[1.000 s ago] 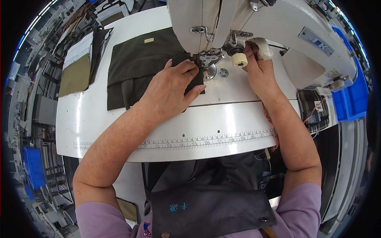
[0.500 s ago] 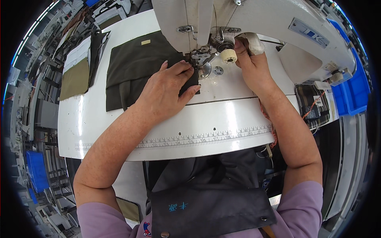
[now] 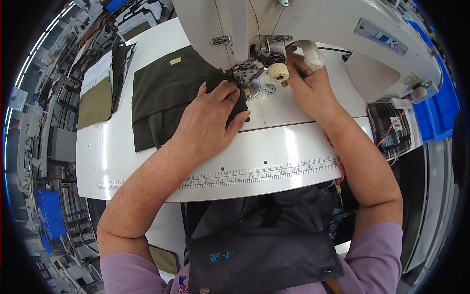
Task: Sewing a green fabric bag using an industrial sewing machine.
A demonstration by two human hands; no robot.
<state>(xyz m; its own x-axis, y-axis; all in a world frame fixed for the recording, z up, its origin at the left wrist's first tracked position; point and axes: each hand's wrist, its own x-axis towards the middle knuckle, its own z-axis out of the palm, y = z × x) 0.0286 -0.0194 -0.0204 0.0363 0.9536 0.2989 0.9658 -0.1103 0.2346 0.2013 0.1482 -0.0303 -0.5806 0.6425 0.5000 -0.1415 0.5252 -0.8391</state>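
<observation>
A dark olive fabric panel with a small tan label and a strap lies on the white sewing table, its right edge at the presser foot. My left hand rests on that edge, thumb spread and fingertips pressing the cloth beside the needle area. My right hand is behind the cream tension knob, under the machine arm. Its fingers are curled and partly hidden; a dark bit shows at the palm, too unclear to name.
Stacked cut fabric pieces lie on the table's left side. A ruler strip runs along the front edge. To the right are a plaid cloth and a blue bin. Bag-like pieces sit at the far left.
The fabric panel has turned a little, its left side swinging toward me. My left hand stays on its edge by the needle. My right hand has dropped slightly, its fingers more curled.
</observation>
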